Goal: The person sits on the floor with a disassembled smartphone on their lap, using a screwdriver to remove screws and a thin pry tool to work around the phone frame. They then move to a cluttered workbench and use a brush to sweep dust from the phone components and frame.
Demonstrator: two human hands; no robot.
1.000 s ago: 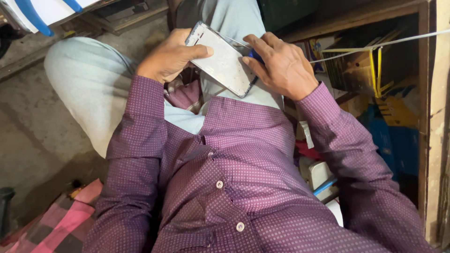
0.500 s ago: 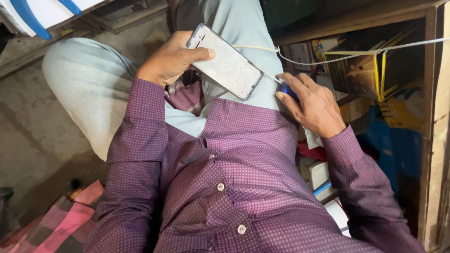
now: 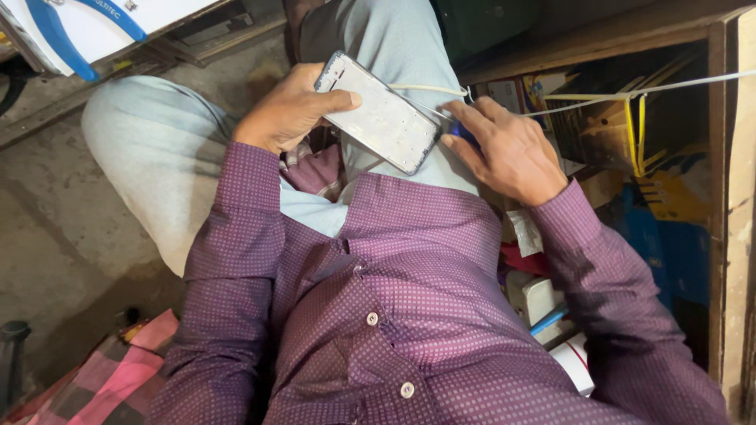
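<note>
Pale phone frame held over the lap, a white cable at its far side

The flat rectangular frame has rounded corners, a dark rim and a whitish, scuffed face turned up. It lies tilted, one short end up toward the knee, the other down toward the shirt hem. The thin white cable runs from the frame's right long edge off toward the wooden shelves.

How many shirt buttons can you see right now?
2. One white button sits mid-chest on the purple shirt; the other is lower, near the bottom edge of the view. More may be hidden in the folds or out of frame.
</note>
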